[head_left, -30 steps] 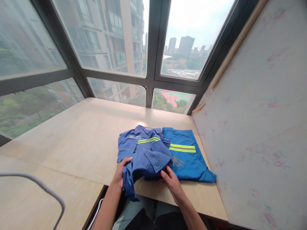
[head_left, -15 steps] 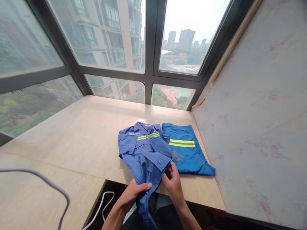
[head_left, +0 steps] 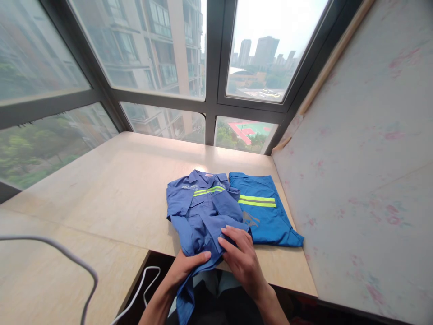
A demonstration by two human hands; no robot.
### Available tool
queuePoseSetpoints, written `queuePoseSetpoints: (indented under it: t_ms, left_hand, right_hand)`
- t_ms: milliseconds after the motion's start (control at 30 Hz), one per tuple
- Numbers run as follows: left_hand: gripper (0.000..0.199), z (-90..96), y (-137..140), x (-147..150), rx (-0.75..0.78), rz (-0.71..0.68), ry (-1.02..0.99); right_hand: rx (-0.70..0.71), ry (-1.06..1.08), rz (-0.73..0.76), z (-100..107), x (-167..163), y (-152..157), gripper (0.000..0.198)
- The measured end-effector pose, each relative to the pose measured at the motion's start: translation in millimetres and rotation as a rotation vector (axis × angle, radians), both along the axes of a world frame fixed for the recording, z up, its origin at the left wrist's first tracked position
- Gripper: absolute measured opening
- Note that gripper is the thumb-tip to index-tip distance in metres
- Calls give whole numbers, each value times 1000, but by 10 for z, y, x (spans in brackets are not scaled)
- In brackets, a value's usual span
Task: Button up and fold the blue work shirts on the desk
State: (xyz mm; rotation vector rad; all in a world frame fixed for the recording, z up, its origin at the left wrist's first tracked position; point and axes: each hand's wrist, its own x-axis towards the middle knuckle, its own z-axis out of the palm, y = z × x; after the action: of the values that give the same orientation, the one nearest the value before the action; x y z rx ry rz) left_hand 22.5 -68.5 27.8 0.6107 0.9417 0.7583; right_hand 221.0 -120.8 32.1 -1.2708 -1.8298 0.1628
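A blue work jacket point(head_left: 203, 210) with a yellow-green and silver stripe lies on the wooden tabletop, its collar toward the window. Its lower part comes over the table's front edge, and a strip of cloth hangs down. My left hand point(head_left: 187, 266) grips that lower part, thumb on top and fingers hidden beneath the cloth. Over the jacket's lower right is my right hand point(head_left: 240, 255), its fingers apart and resting on the fabric. Just right of the jacket, a folded brighter blue garment point(head_left: 262, 225) with a similar stripe lies flat, partly under the jacket's edge.
The pale wooden tabletop point(head_left: 101, 180) runs up to dark window frames point(head_left: 211, 108). A floral-papered wall point(head_left: 355, 180) bounds it on the right. A grey-white cable point(head_left: 67, 253) curves over the left side, and a white cable point(head_left: 149, 275) hangs in the dark gap at the front.
My right hand has let go of the jacket's buttoned edge and moved on top of the cloth, fingers spread. My left hand has shifted slightly left, and the hanging cloth has swung left with it.
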Motion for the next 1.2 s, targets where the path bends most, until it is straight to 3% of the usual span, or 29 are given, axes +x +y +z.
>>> queuePoseSetpoints:
  t_ms: [67,267,533,667,800,900,1067,1200]
  left_hand:
    - [60,56,-9,-3,-2,-23,35]
    - [50,-9,12,-47,-65,27,159]
    - [29,-84,227,12,-99,365,324]
    - [20,-154,324,63,-52,393,346]
    - [16,-310,452,122,46,450,506]
    - [20,-346,529,128,120,402,571]
    - [37,-259,508,0,235,181,643]
    - [53,-193,385,-192,293,189,643]
  right_hand:
    - [-13,-6,124,53,17,18,43]
    - [22,80,136,-22,70,96,28]
    - [-46,175,231,-196,300,154,7]
    - [-169,283,266,-142,271,147,16]
    - [-295,366,316,-62,166,199,27]
    - [-403,426,312,-45,112,267,26]
    - [-593,745,113,-140,116,357,17]
    - [-720,1063,47,-211,106,369,16]
